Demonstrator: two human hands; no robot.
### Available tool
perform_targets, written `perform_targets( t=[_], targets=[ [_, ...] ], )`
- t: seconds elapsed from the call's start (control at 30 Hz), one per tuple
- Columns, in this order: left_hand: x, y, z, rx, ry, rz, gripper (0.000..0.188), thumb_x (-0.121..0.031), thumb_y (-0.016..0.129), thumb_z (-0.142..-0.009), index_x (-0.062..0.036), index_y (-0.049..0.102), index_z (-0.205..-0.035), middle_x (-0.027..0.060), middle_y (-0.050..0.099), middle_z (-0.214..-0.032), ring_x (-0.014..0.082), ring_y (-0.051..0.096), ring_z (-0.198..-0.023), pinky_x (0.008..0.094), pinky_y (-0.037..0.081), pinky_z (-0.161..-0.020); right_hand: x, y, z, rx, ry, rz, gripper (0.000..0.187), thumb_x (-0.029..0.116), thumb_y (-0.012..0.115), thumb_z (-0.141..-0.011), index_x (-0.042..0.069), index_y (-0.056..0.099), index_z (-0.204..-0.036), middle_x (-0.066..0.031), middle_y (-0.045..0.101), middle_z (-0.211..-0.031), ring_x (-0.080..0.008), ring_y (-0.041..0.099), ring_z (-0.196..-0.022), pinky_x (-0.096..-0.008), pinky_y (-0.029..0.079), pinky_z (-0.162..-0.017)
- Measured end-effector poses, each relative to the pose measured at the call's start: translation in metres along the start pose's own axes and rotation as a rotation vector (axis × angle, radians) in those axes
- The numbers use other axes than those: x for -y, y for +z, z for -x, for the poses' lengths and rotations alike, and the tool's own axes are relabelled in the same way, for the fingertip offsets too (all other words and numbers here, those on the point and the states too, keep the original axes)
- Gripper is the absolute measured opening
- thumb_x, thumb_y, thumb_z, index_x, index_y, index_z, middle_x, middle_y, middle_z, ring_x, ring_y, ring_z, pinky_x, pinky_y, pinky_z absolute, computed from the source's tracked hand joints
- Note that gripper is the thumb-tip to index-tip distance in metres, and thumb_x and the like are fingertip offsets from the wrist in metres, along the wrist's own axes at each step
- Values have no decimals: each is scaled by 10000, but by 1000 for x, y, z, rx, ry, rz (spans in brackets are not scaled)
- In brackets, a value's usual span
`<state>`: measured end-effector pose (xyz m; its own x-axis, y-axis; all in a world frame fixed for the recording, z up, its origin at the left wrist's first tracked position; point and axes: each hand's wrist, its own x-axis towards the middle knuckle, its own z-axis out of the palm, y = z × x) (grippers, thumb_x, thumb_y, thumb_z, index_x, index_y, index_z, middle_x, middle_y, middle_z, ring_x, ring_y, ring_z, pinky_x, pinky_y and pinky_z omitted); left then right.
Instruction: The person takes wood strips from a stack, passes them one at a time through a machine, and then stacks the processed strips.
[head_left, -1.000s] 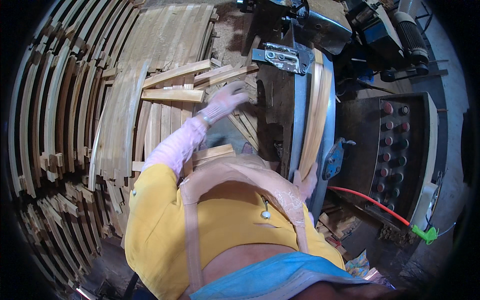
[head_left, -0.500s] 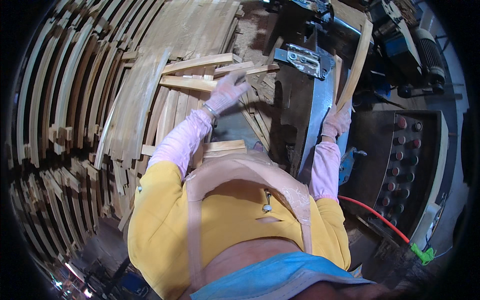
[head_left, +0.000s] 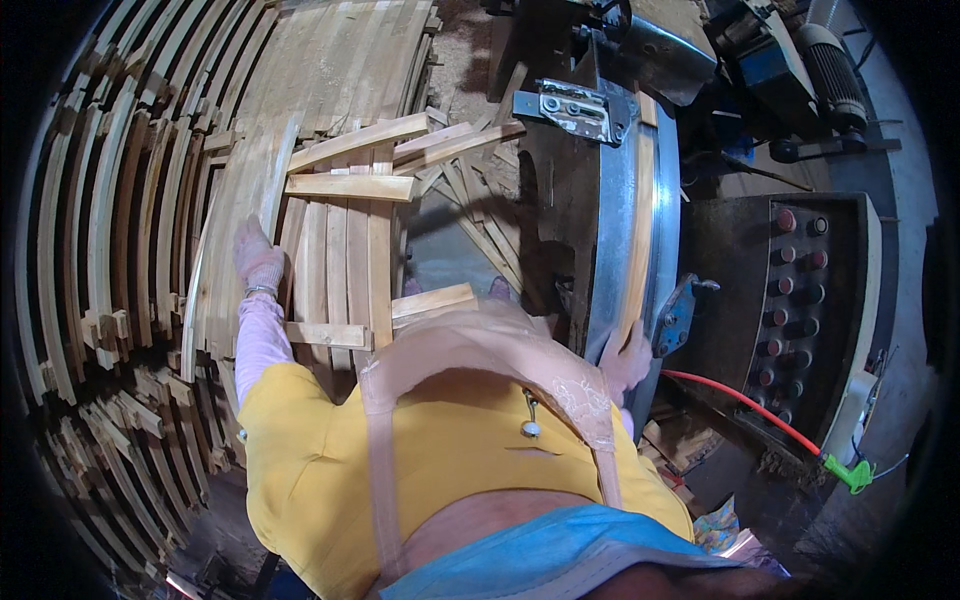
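Observation:
My right hand [head_left: 626,364], in a pale glove, is closed around the near end of a long wooden strip [head_left: 643,200]. That strip lies lengthwise on the metal bed [head_left: 612,230] of a machine, its far end by a metal guide block [head_left: 578,108]. Well to the left, my gloved left hand [head_left: 258,260] is on the stack of wooden strips [head_left: 222,270]. Its fingers appear curled over a light-coloured strip [head_left: 284,165] at the edge of the stack; the fingertips are partly hidden.
Short wooden pieces [head_left: 352,187] lie crosswise over the strips between my hands. Tall stacks of strips [head_left: 105,200] fill the left side. At right stand a control box [head_left: 775,300] with several buttons, a blue clamp-like part [head_left: 676,316], a red hose [head_left: 740,402] and a motor [head_left: 832,85].
My left hand has moved left and nearer, from the crosswise pieces onto the stack. The right-hand strip, raised and slanted before, now lies along the bed; my right hand has come nearer to me.

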<state>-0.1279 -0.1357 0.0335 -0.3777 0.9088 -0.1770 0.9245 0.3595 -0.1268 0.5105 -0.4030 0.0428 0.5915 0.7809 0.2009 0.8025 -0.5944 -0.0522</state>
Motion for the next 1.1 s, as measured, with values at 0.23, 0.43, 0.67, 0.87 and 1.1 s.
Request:
perform_targets(
  t=[0.23, 0.43, 0.67, 0.87, 1.1],
  targets=[
    [-27, -50, -7, 38, -46, 259, 790, -230, 715, -803, -38, 433, -1516, 267, 616, -1366, 408, 598, -1280, 473, 488, -1086, 64, 32, -171, -189, -302, -75, 361, 352, 689, -895, 150, 690, -1193, -112, 718, -1063, -365, 664, -953, -500, 519, -829],
    [-148, -128, -7, -55, 122, 890, 650, -255, 762, -819, -29, 537, -1385, 155, 707, -1027, 274, 681, -928, 408, 562, -841, 116, 57, -242, 27, -131, -52, 420, 342, 665, -915, 92, 664, -1253, -157, 704, -1203, -336, 658, -1093, -455, 527, -911],
    [-344, -163, 75, 24, 489, 1672, 442, -225, 743, -868, 28, 613, -1207, 137, 724, -1020, 222, 674, -876, 366, 557, -786, 256, -57, -112, 695, -429, -1057, 1010, 245, 794, -858, 37, 197, -1646, -210, 508, -1503, -280, 557, -1295, -352, 460, -1083],
    [-337, -97, 94, 487, 806, 1502, 683, -176, 712, -914, 70, 445, -1492, 203, 587, -1436, 265, 576, -1336, 355, 456, -1127, 83, 2, -39, 251, -45, -732, 933, 139, 783, -872, -25, 246, -1617, -261, 406, -1591, -316, 439, -1441, -375, 348, -1196],
    [-230, -15, 105, 532, 422, 1410, 659, -198, 705, -928, 52, 461, -1488, 212, 621, -1411, 271, 612, -1309, 349, 481, -1113, 42, -43, -22, 165, 205, -57, 707, 328, 743, -868, 70, 487, -1475, -279, 689, -1081, -481, 652, -1016, -590, 508, -874]
  ],
)
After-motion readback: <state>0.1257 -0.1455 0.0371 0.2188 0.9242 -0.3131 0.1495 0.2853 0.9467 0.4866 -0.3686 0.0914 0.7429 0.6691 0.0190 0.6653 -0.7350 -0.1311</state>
